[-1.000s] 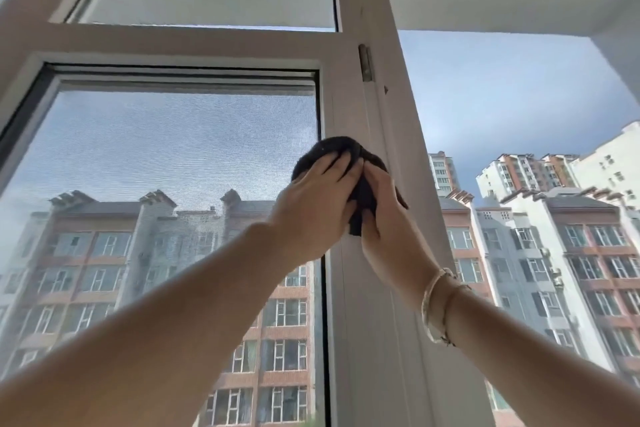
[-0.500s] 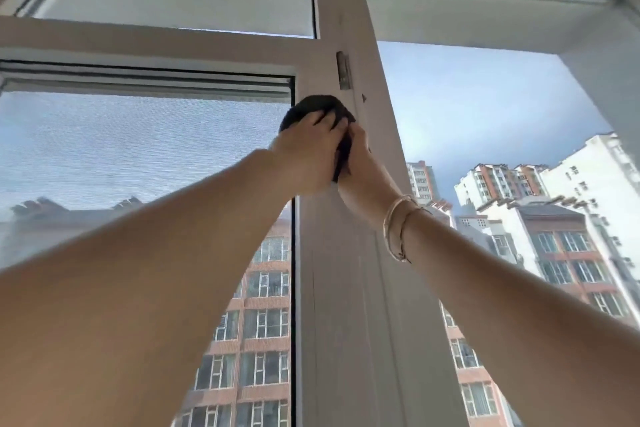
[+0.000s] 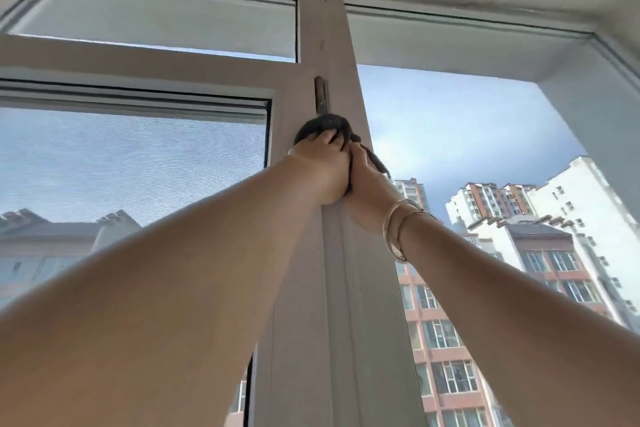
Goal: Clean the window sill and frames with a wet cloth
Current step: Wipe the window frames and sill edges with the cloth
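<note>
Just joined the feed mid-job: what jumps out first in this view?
Two bare arms reach up the middle, the left hand and right hand together pressing a dark bunched cloth against the white vertical window post, just below a small dark metal hinge. Gold bangles ring the right wrist; tall apartment blocks fill the open pane at right.

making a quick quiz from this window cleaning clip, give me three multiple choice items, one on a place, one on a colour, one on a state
1. Where is the cloth pressed?
A. on the central upright of the window frame, just below the hinge
B. on the sill
C. on the mesh screen

2. What colour is the cloth?
A. white
B. dark, near black
C. yellow

3. What are the hands doing?
A. both hanging free
B. only the right hand holds the cloth
C. left hand and right hand both hold the cloth

Answers: 1 A, the cloth sits on the upright under the hinge. 2 B, it reads dark against the pale frame. 3 C, the fingers of both hands are on it.
</note>
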`<state>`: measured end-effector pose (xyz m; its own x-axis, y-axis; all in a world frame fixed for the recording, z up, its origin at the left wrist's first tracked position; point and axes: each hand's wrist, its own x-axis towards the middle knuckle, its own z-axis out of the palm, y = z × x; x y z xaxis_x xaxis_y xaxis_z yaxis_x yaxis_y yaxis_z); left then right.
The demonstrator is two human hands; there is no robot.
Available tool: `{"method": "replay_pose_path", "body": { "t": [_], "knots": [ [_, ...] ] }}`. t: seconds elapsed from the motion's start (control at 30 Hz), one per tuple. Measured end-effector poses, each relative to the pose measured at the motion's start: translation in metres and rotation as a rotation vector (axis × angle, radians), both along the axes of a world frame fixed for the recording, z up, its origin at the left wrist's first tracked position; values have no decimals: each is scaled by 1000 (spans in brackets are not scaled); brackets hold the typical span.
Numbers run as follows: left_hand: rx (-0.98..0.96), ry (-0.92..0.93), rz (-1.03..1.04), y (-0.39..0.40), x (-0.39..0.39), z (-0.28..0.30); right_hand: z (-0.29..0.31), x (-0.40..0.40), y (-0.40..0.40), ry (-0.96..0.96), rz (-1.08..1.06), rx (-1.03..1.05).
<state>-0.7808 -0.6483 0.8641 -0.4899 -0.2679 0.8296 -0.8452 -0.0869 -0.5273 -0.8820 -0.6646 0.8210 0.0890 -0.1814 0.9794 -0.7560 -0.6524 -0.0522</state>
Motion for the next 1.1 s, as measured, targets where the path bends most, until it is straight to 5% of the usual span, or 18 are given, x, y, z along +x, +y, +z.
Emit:
{"method": "replay_pose_path", "body": {
  "t": [0.17, 0.7, 0.83, 1.1],
  "knots": [
    [-51, -3, -27, -12, -8, -25, -20, -18, -13, 95, -139, -8],
    [51, -85, -124, 5, 8, -244, -252, -17, 11, 201, -139, 84],
    [9, -142, -71, 9, 15, -229, -242, -18, 13, 233, -188, 100],
    [-18, -75, 144, 8, 0, -128, -125, -8, -5, 180, -335, 86]
  ]
}}
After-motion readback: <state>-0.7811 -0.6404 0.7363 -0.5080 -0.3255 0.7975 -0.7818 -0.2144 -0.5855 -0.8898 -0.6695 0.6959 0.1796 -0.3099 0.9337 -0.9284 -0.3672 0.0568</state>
